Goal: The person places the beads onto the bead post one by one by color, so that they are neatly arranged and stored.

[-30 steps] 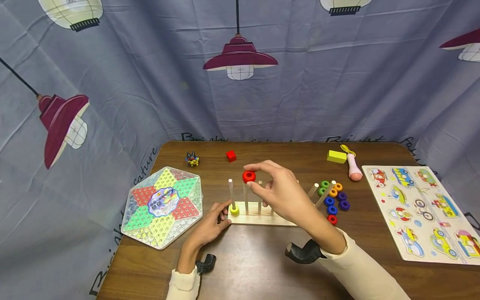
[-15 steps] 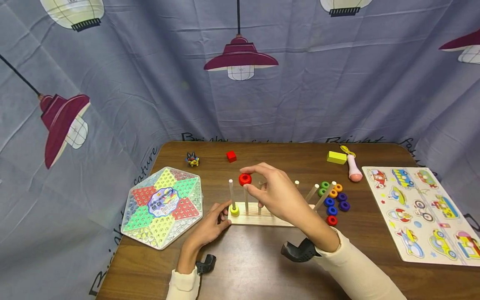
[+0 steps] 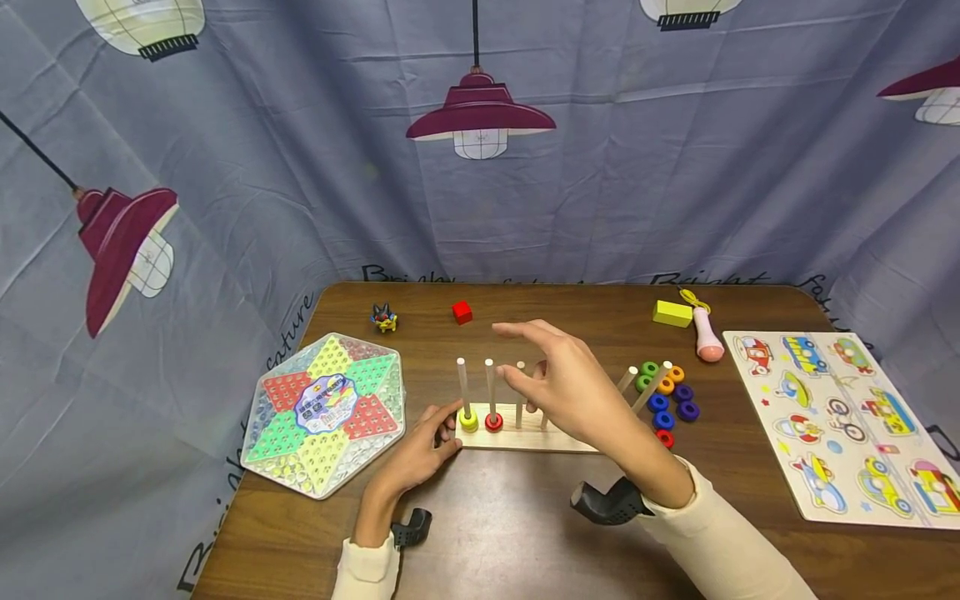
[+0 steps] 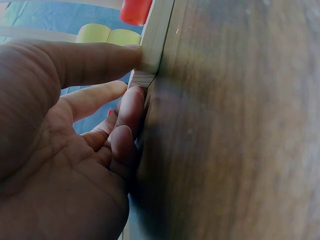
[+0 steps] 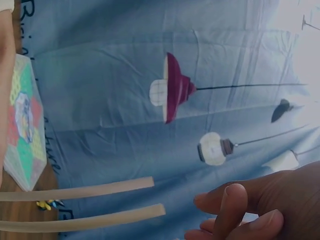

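A wooden peg board with several upright pegs lies on the table. Two yellow rings sit on its leftmost peg, and a red ring is at the foot of the second. My left hand holds the board's left end; in the left wrist view the thumb lies along one edge with fingertips against the end face. Above the pegs, my right hand has its thumb and index finger spread apart with nothing between them. It hides part of the middle pegs in the head view.
Loose rings in several colours, including blue and purple, lie right of the board. A Chinese checkers board is at left, a picture puzzle at right. Behind are a small figurine, red cube, yellow block and pink-handled toy.
The red ring, earlier pinched in my right hand at the top of the second peg, has been let go and dropped to its foot. My left hand has stayed in place.
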{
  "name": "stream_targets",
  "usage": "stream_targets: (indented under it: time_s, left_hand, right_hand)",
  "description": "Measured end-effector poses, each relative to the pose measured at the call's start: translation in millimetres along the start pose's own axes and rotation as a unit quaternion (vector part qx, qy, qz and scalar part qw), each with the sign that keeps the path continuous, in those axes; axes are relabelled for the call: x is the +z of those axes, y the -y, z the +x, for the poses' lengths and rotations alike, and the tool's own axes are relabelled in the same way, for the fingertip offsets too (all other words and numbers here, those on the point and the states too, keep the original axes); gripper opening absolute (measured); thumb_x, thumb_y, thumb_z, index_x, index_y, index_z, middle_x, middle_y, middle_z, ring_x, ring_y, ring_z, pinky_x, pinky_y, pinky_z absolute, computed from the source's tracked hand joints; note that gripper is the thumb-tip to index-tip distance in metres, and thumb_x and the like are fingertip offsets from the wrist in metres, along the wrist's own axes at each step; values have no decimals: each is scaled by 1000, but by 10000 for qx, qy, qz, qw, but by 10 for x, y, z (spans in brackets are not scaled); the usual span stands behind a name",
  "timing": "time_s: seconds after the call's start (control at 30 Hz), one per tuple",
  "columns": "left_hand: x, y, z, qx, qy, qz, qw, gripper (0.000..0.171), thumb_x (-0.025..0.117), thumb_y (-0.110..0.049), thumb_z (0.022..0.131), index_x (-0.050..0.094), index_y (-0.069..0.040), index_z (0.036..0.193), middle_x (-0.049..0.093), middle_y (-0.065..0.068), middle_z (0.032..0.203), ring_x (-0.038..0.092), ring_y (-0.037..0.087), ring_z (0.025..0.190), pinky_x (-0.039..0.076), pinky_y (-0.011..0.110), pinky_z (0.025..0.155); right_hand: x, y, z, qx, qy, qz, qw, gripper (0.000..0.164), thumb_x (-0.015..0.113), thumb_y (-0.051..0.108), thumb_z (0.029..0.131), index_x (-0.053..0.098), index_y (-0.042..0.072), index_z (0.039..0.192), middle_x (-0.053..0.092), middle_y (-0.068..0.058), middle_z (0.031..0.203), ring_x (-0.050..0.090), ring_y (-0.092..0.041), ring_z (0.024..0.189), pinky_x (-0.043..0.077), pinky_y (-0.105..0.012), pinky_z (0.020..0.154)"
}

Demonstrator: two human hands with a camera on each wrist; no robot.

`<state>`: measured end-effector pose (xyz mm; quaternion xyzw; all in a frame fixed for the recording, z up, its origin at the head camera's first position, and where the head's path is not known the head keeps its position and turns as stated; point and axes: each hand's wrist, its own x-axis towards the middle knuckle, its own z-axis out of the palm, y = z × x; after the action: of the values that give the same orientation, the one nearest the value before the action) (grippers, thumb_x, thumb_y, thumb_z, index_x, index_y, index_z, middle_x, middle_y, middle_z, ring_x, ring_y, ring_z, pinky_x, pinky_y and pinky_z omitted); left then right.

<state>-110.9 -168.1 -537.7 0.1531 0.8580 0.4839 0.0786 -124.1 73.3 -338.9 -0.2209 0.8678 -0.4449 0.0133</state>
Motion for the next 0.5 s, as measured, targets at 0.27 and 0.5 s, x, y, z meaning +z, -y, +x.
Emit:
stream_targets:
  time_s: [0.27, 0.5]
  left_hand:
    - [-2, 21, 0, 121, -39, 71, 9999, 58, 65, -2, 88, 44, -4, 141, 48, 9, 103, 48, 19, 88, 42, 30, 76]
    - [8, 5, 4, -43, -29, 38, 10000, 59, 65, -2, 87, 44, -7, 142, 48, 7, 102, 47, 16, 88, 41, 32, 77]
  right_hand:
    - [-262, 24, -87, -342, -489, -143, 9981, 45, 71, 22, 87, 58, 30, 129, 56, 14, 117, 50, -8, 49, 41, -25, 44]
    - [-763, 21, -365, -635, -1785, 322, 9814, 40, 68, 3, 87, 63, 13, 125, 57, 1, 106, 50, -9, 54, 37, -22, 42]
